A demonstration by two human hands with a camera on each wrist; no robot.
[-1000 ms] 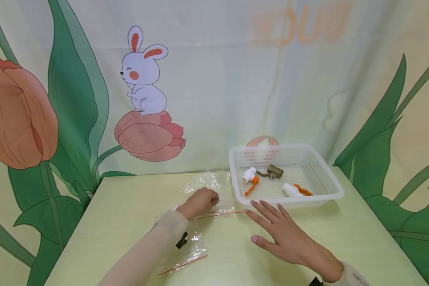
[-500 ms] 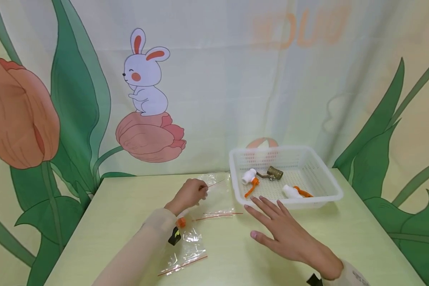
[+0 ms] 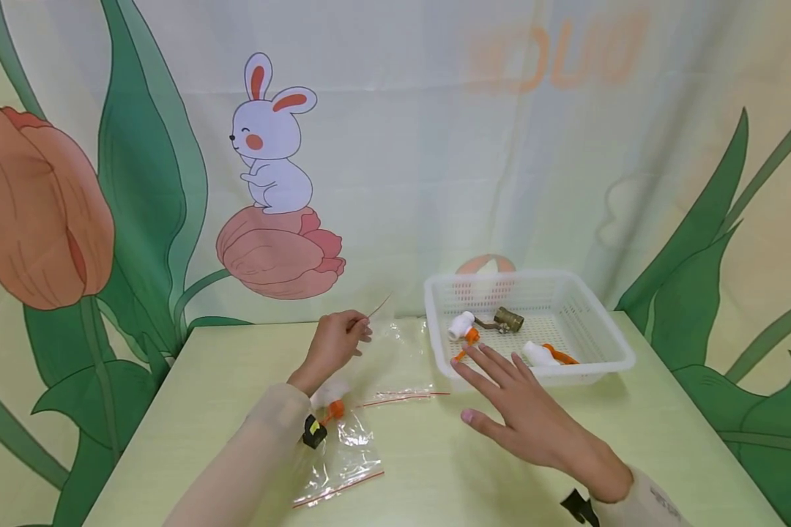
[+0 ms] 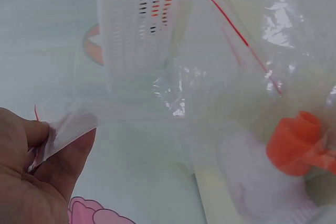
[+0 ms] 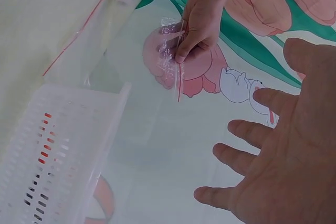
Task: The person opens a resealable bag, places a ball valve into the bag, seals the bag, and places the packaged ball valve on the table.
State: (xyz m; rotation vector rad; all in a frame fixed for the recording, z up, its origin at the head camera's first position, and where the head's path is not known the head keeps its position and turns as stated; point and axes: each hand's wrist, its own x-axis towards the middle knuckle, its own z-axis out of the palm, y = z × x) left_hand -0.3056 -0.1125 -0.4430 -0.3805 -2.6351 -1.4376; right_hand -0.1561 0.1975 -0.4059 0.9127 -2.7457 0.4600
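The left hand point(image 3: 332, 344) pinches the red-lined edge of a clear bag point(image 4: 73, 121), lifted above the table point(image 3: 224, 380); the right hand point(image 3: 534, 424), near the basket point(image 3: 600, 363), spreads its fingers wide. An orange-handled valve point(image 3: 336, 409) lies beside the left sleeve point(image 3: 250, 454); the basket holds three more (two white-bodied ones point(image 3: 462, 326), one brass valve point(image 3: 509, 320)).

1. A cream sleeve point(image 3: 244, 450) ends behind the left grip point(image 3: 336, 342).
2. A black bit point(image 3: 313, 437) with a yellow patch point(image 3: 315, 426) sits beside it.
3. Behind the right grip point(image 3: 534, 424), another cream sleeve point(image 3: 636, 507) has grey marks point(image 3: 664, 501).
4. A pointy black bit point(image 3: 578, 506) sits there too.
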